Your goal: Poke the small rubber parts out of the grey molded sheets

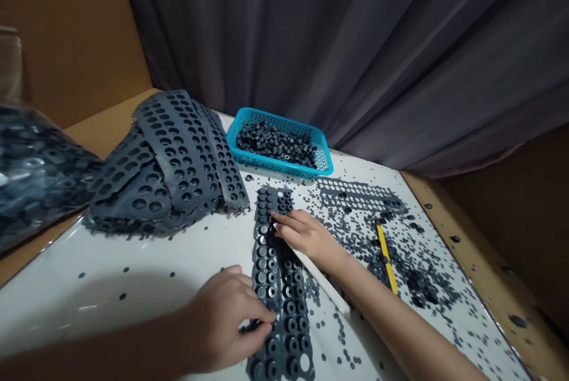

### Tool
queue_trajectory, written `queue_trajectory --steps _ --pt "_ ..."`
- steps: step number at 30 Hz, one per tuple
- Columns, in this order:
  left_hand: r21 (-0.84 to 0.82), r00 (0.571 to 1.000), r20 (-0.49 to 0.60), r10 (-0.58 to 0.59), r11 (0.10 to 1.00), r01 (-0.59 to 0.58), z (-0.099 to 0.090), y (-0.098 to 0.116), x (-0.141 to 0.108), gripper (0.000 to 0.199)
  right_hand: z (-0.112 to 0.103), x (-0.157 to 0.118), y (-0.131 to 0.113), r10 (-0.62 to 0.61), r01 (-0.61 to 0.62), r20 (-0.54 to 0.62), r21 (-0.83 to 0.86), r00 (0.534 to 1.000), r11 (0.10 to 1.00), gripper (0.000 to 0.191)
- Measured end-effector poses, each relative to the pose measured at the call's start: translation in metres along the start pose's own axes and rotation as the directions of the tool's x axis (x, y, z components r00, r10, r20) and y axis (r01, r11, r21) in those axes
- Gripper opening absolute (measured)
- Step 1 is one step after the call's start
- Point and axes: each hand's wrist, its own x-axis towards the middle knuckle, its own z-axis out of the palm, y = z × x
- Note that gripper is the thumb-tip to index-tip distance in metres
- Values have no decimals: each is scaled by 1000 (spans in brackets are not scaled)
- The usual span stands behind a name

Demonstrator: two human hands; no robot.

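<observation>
A long dark rubber strip (288, 292) with rows of round ringed pieces lies lengthwise on the white table. My left hand (233, 313) is at its near left side, thumb and forefinger pinched at the strip's edge; something dark shows under the fingers, too hidden to name. Farther up, my right hand (306, 236) rests over the strip with its fingers closed around a thin white stick (322, 283), whose tip points to the strip's upper part. One round hole shows at each end of the strip.
Stacked rubber sheets (178, 162) stand at the left, beside a clear bag (40, 167) of dark pieces. A blue basket (280, 166) holds many small parts. At right lie a punched sheet (360, 194), a yellow tool (386, 256) and scattered dark bits (413, 274).
</observation>
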Motion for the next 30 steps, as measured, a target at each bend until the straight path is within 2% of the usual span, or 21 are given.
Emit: queue_trajectory --steps 4,8,13,21,24,27,30 --pt "-12 1000 -5 3 1000 -4 0 0 1 17 1 0 -2 48 -47 -29 40 998 998 15" --pt "-13 1000 -6 1 1000 -1 1 0 0 17 -2 1 -7 124 -108 -100 155 987 982 13" --pt "-10 1000 8 -11 1000 11 2 0 0 17 -2 -1 -13 201 -170 -104 251 974 953 12" --pt "-17 1000 11 -9 1000 10 0 0 0 16 10 -4 -8 88 -76 -124 97 988 992 13" --pt "-22 1000 10 -5 1000 6 1 0 -1 16 9 -1 -3 99 -85 -133 104 986 991 12" --pt "-14 1000 14 -13 1000 13 1 -1 -1 16 5 2 4 182 -157 -142 174 973 972 12" --pt "-10 1000 19 -14 1000 14 2 -1 -1 17 2 3 9 337 -268 -178 324 925 907 11"
